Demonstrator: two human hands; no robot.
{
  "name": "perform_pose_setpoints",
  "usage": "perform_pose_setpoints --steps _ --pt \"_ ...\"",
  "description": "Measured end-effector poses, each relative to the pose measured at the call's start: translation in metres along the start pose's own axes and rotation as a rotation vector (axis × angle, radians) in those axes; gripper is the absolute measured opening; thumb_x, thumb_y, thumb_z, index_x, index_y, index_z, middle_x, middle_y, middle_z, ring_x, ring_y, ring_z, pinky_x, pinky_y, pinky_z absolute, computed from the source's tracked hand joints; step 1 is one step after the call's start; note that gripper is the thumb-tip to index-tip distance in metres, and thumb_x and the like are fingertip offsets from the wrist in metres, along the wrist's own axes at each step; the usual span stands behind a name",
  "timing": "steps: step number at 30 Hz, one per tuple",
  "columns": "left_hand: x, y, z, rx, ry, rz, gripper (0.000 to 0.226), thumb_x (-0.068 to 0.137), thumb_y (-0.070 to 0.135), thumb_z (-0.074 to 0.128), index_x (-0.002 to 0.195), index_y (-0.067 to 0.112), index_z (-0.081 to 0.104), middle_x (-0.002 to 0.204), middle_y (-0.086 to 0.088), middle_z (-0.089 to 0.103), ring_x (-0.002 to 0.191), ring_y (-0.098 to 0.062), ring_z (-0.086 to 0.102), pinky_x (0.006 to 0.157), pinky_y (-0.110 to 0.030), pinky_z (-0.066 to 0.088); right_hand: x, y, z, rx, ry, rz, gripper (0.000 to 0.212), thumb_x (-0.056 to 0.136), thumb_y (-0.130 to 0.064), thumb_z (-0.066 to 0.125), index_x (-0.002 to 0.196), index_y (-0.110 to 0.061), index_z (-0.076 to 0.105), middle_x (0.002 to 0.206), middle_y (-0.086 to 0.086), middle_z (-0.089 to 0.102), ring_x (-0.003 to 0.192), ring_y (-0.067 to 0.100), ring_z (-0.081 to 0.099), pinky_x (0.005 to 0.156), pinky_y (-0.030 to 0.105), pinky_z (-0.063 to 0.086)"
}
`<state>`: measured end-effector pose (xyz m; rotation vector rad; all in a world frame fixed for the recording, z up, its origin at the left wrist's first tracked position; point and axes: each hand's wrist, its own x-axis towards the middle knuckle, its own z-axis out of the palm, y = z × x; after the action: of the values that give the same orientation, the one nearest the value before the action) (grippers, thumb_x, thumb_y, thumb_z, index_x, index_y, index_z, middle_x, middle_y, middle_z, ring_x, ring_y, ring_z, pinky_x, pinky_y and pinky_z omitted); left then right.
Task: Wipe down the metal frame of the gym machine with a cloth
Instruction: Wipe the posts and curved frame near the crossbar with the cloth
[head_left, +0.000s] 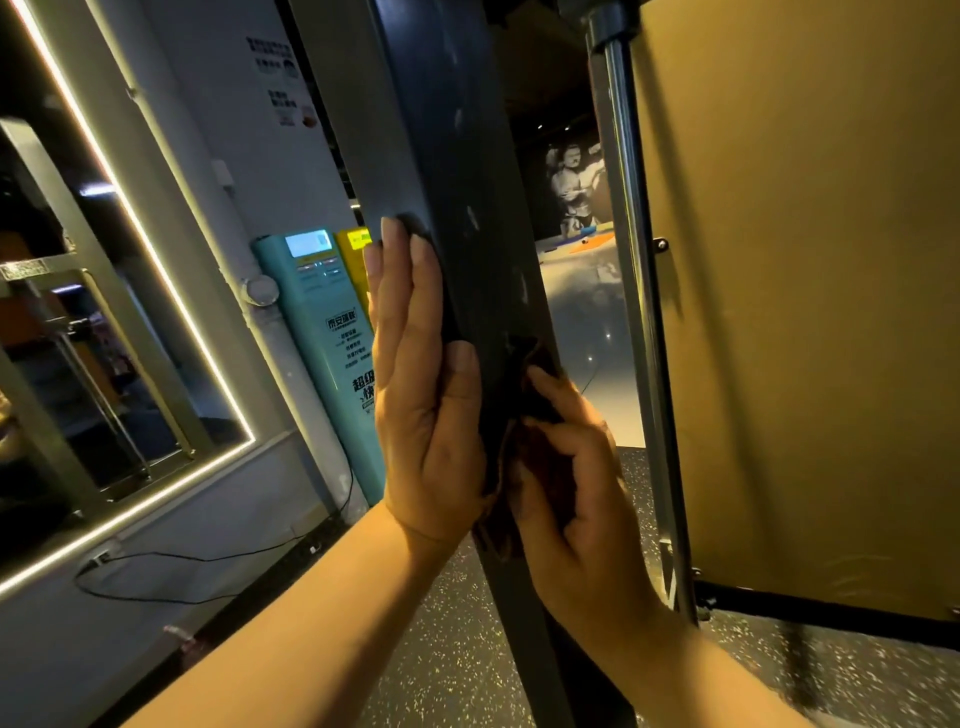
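Both hands meet the frame post (457, 130): my left hand (426, 395) presses, fingers flat, at nine o'clock; right hand (582, 493) fingers clutch the cloth (501, 493).

Dark metal frame post (457, 156) stands leaning, pale-smudged; a dark, seemingly brown cloth (543, 462) bunches against its right face.

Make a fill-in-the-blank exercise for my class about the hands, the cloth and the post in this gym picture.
1. The left hand lies flat against the dark square metal post with its fingers ____.
2. The right hand grips the crumpled dark brown cloth and holds it against the ____.
3. The shiny chrome rod stands to the ____ of the post.
Missing words: straight; post; right.
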<state>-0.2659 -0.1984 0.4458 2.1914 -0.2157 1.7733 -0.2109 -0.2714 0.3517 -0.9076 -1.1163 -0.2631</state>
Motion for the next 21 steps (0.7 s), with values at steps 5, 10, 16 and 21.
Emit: perform_pose_setpoints --steps 5,10,16,21 --pt "-0.008 0.0 0.003 0.052 0.008 0.004 0.056 0.101 -0.003 0.037 0.154 -0.005 0.02 0.166 -0.018 0.01 0.159 -0.043 0.003 0.13 -0.055 0.006 -0.019 0.006 0.004 -0.064 0.02 0.017 0.048 0.103 -0.026 0.044 0.148 -0.042 0.038 0.163 -0.009 0.031 0.15 0.015 0.034 0.112 0.037 0.046" --pt "-0.02 0.0 0.002 0.079 -0.01 -0.034 0.053 0.107 0.007 0.034 0.156 0.001 0.018 0.169 -0.016 0.009 0.161 -0.036 0.001 0.131 -0.051 0.005 0.04 -0.008 -0.003 -0.062 0.073 0.043 0.047 0.103 -0.016 0.044 0.147 -0.035 0.043 0.155 -0.001 0.045 0.144 0.01 0.042 0.115 0.032 0.042" --pt "-0.027 -0.003 0.008 0.125 0.037 -0.042 0.059 0.107 0.018 0.036 0.161 0.011 0.014 0.172 0.006 0.004 0.162 -0.029 0.002 0.131 -0.05 0.007 -0.022 0.025 -0.001 -0.159 0.025 0.052 0.055 0.105 -0.028 0.038 0.155 -0.048 0.027 0.158 -0.006 0.04 0.138 0.001 0.047 0.103 0.03 0.054" --pt "-0.03 -0.002 0.014 0.172 0.063 -0.051 0.059 0.107 0.022 0.035 0.162 0.019 0.012 0.173 0.016 0.001 0.162 -0.026 0.002 0.131 -0.049 0.007 -0.004 0.022 -0.005 -0.225 0.103 0.063 0.046 0.106 -0.058 0.031 0.15 -0.049 0.033 0.148 -0.001 0.056 0.136 0.006 0.049 0.103 0.038 0.054"
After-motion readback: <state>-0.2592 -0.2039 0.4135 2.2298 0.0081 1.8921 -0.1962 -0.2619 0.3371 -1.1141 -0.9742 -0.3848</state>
